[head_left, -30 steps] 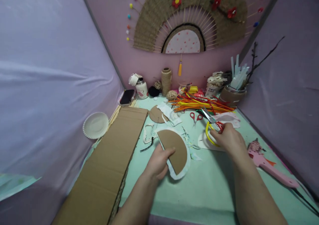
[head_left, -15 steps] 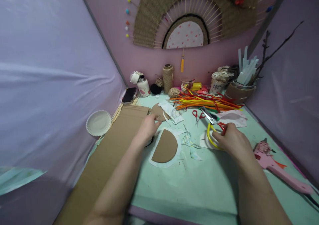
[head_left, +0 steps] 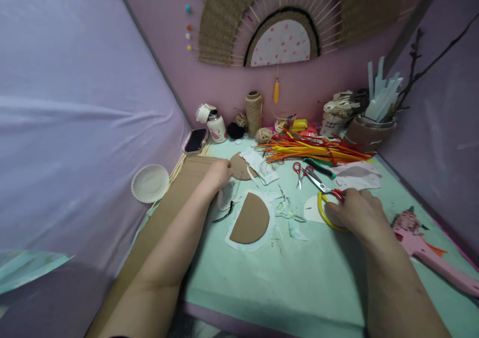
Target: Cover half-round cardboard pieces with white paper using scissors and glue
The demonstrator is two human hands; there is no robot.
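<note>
My left hand [head_left: 219, 173] has its fingers curled together at the right edge of a long brown cardboard sheet [head_left: 168, 218]. Whatever is between those fingertips is hidden. Just below it lie a clear, lace-edged scrap [head_left: 226, 198] and a black strip [head_left: 224, 213]. My right hand [head_left: 357, 208] is closed on the red handles of a pair of scissors [head_left: 320, 183], whose blades point away to the left. A yellow loop [head_left: 325, 216] shows beside its thumb, over a white paper piece [head_left: 313, 209]. Between the hands, a cardboard half-disc [head_left: 251, 221] rests on pale fabric [head_left: 271, 223].
Behind are small red scissors [head_left: 298, 173], green-handled pliers [head_left: 320, 168], orange and yellow strips [head_left: 314, 148], a twine spool [head_left: 254, 113] and a bottle [head_left: 217, 127]. A pink glue gun [head_left: 426, 255] lies at right. Fabric scraps [head_left: 290, 211] are near the middle.
My left hand has moved up and left from beside the half-disc, uncovering the black strip and clear scrap. The scissors have been lowered slightly in my right hand. The view has shifted a little.
</note>
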